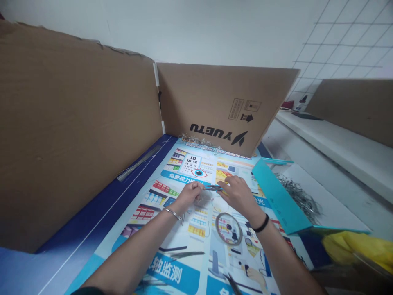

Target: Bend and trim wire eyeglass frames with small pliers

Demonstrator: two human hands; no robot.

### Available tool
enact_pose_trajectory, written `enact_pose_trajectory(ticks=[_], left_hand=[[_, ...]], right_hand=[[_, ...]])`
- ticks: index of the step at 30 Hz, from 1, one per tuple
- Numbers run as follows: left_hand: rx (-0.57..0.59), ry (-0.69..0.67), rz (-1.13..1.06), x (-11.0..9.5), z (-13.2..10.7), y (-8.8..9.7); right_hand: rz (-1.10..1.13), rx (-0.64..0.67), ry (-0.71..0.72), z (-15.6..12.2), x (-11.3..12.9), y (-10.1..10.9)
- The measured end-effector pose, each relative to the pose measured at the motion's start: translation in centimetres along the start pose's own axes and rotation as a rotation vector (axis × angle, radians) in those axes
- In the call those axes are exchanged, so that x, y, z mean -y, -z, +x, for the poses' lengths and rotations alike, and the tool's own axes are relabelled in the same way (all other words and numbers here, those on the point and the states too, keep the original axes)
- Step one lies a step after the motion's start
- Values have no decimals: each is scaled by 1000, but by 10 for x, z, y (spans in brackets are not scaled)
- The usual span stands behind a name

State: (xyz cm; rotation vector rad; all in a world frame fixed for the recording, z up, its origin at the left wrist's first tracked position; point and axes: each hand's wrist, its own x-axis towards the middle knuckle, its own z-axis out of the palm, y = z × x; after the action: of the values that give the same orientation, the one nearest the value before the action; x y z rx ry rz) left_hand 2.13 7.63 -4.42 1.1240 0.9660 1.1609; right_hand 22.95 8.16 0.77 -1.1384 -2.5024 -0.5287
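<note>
Over the printed poster sheet, both of my hands meet near the middle. My right hand [238, 194] is closed on small pliers [212, 187], whose jaws point left toward the fingertips of my left hand [190, 194]. That left hand is pinched on something thin, perhaps wire, too small and blurred to name. Below the hands lies a round coil of wire [217, 234], apart from both. A dark pointed tool [233, 283] is partly cut off at the bottom edge. Dark thin strands [186, 254] rest on the poster near my left forearm.
Cardboard panels stand at the left [76, 123] and back [221, 94]. To the right, a teal-edged box [276, 200] holds a tangle of metallic strands [297, 198]. A yellow cloth [356, 248] lies at lower right. Clear-looking small pieces [199, 141] line the back panel's foot.
</note>
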Motion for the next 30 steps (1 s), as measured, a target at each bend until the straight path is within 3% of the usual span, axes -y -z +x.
enact_pose_trajectory(ticks=[8,13,21,30], left_hand=[[-21,29,-11,-4,-1,-1],[-18,34,-10,-5,-1,-2],[-6,52,11,0,0,1],[109,51,-162,-5,-4,4]], right_hand=[[58,-32,13,-8,-22,-2],[76,5,-16,-8,-18,-4],[91,97,-70,-4,-1,13],[309,61,-51,-3,-6,10]])
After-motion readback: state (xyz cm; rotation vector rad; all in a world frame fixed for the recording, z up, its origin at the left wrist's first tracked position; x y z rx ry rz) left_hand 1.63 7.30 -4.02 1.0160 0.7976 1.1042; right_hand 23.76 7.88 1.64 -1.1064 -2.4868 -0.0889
